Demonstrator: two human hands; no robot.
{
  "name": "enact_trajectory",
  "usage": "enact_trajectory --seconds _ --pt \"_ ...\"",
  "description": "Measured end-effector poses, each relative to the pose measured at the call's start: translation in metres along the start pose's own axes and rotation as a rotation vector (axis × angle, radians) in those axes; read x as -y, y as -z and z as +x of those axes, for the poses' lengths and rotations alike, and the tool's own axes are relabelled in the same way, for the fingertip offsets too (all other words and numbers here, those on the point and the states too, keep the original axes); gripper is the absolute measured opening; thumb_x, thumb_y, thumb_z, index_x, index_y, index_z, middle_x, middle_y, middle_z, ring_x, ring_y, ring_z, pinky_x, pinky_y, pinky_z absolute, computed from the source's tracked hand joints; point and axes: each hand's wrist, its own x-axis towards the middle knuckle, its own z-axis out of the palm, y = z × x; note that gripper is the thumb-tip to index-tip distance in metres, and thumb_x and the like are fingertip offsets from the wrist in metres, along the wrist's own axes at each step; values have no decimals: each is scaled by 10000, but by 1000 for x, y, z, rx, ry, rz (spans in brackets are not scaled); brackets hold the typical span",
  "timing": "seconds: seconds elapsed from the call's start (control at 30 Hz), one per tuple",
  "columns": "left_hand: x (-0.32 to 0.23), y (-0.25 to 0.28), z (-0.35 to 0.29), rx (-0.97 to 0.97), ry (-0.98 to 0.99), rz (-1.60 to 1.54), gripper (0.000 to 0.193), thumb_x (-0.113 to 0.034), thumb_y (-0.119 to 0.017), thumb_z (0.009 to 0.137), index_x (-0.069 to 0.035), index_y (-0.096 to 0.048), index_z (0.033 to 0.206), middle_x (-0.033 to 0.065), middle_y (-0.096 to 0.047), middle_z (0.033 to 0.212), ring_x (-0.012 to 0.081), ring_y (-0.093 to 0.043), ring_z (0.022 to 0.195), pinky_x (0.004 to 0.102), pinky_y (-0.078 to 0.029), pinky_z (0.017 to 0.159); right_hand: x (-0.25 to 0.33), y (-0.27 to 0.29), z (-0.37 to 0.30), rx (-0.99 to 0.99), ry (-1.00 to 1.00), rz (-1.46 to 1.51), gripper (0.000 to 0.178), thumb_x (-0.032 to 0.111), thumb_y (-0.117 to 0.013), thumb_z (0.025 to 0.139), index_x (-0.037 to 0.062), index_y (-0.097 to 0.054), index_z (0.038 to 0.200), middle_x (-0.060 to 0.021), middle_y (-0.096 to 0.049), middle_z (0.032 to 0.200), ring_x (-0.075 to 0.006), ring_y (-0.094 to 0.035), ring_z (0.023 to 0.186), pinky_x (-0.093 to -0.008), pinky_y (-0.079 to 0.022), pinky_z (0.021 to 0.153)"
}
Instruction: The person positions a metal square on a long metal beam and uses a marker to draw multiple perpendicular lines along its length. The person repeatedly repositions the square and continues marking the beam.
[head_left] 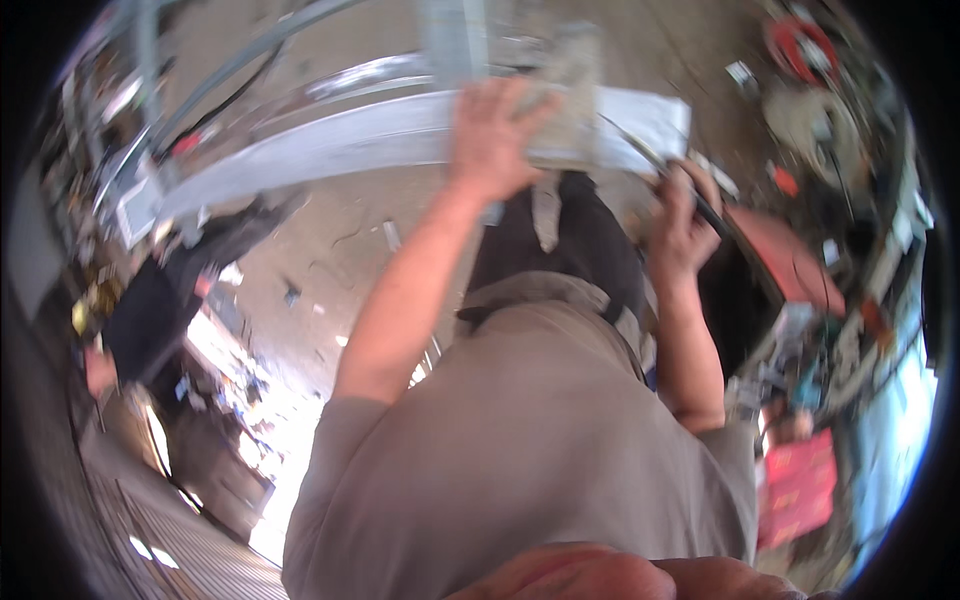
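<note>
We are seeing a thin pointed tool (pixel 645 152) lying across the right grip (pixel 683 225), which is closing thumb and fingers together around its shaft. The pale front length is reaching out of the grip, forward and to the left, over a long pale bar (pixel 380 140), while a darker rear part is slanting back along the hand. Its tip is coming close to the right edge of a flat grey piece (pixel 573 105); blur is hiding whether the two are touching.

That grey piece is lying crosswise on the bar, sticking out past its far edge, between our two hands. Our left grip (pixel 492 138) is resting on the bar just at the grey piece's left side, its fingers spreading apart and pointing away from us, some of them reaching toward the piece. We are not seeing those fingers clamping around anything.

The bar is stretching from the far left to just beyond the right hand, its right end lying near the tool. Beyond it a blue-grey metal frame (pixel 455 45) is standing, and brown floor (pixel 350 215) is showing below, with small scraps lying about.

To our right, a red ring-shaped thing (pixel 803 50) is lying above a pale coil (pixel 815 125), and a reddish panel (pixel 780 255) is slanting near the right forearm. Lower down, a red box (pixel 798 490) is sitting beside our sleeve. At our left, another person in dark clothes (pixel 155 310) is bending.
</note>
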Motion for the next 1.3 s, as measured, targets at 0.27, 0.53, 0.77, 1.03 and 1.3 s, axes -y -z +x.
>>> enact_trajectory --seconds 0.27,0.53,0.77,1.03,1.3 --pt "2 3 -4 -92 -23 -67 1030 -600 -923 641 -411 -537 1577 106 -441 1614 372 -378 1522 619 -183 1316 -17 -3 20 73 178 -74 227 113 -611 1108 -15 -684 1281 -126 -731 1087 -181 -681 959 -326 -547 884" --pt "1 -2 -6 -59 -6 -31 1016 -569 -911 660 -435 -517 1587 86 -433 1639 366 -363 1545 598 -148 1334 -20 -17 46 263 504 -726 305 120 -615 1079 46 -668 1370 -145 -735 1325 -417 -665 1243 -521 -467 1152" --pt "1 0 -6 -87 -13 -45 1019 -540 -920 630 -422 -538 1567 88 -447 1622 356 -376 1536 586 -166 1334 -34 -12 47 312 576 -761 316 139 -584 1094 17 -652 1378 -174 -715 1342 -401 -648 1277 -526 -437 1185" --pt "-1 -1 -7 -119 -16 -34 1044 -547 -939 596 -416 -553 1557 83 -459 1605 352 -390 1531 587 -175 1330 -38 -12 45 318 603 -718 329 121 -575 1075 1 -643 1374 -213 -711 1311 -441 -652 1232 -538 -479 1107" --pt "0 -7 -6 -106 -9 -51 1045 -560 -943 597 -435 -552 1558 73 -450 1620 346 -384 1535 586 -165 1329 -41 -12 41 321 565 -704 354 122 -569 1074 18 -626 1407 -217 -702 1324 -445 -646 1246 -522 -491 1081"
